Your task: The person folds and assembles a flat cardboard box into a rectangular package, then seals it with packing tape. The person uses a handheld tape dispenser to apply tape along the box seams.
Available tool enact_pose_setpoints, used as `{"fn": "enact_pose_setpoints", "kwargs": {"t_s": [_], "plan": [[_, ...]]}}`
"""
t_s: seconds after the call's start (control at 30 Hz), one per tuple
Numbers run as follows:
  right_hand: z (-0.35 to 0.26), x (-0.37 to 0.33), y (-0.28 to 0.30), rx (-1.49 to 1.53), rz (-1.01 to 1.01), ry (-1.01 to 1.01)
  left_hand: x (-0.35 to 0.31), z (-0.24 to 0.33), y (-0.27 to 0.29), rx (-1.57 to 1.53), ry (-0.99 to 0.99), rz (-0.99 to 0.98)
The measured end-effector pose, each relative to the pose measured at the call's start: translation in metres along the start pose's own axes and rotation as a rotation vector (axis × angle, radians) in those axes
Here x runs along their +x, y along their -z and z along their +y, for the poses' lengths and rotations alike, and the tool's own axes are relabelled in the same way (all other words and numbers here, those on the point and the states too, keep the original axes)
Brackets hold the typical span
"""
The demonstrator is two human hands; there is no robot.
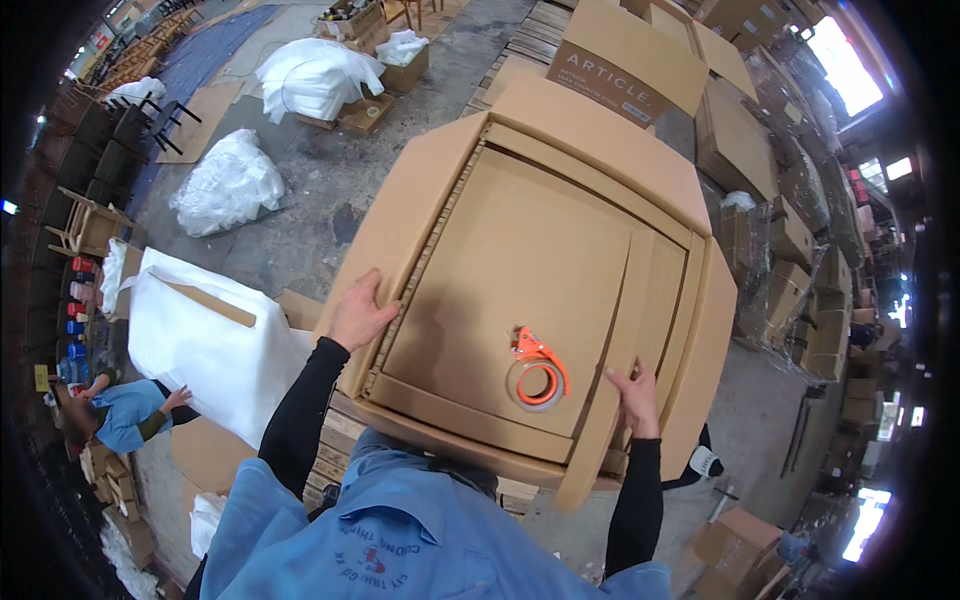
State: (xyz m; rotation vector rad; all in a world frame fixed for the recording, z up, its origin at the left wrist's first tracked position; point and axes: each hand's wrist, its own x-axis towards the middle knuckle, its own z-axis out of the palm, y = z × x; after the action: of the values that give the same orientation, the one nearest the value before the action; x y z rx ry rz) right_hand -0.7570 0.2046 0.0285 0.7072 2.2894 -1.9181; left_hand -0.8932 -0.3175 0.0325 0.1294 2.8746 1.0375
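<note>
Left hand point(360, 314), nine o'clock, half-open on rim of open brown cardboard box point(712, 325); right hand point(638, 402), four o'clock, pinching long brown cardboard strip point(598, 425) overhanging near edge, grip partly hidden.

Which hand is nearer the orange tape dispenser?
Right: the right hand holds a cardboard strip right of the tape dispenser; the left hand is farther, at the left edge of the box.

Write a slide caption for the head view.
Left grip on an open box, right grip on a cardboard strip, orange tape dispenser between them.
</note>
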Motion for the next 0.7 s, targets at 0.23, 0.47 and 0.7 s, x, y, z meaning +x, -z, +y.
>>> {"fn": "enact_pose_setpoints", "kwargs": {"t_s": [0.23,0.47,0.7], "plan": [[-0.169,-0.028,-0.019,0.152,0.144,0.043,0.016,-0.012,0.015,-0.050,-0.106,-0.164],[-0.188,0.008,-0.230,0.298,0.076,0.025,0.026,-0.021,0.011,-0.153,-0.197,-0.228],[-0.147,0.041,-0.323,0.258,0.024,-0.063,0.030,-0.021,0.022,-0.165,-0.096,-0.371]]}}
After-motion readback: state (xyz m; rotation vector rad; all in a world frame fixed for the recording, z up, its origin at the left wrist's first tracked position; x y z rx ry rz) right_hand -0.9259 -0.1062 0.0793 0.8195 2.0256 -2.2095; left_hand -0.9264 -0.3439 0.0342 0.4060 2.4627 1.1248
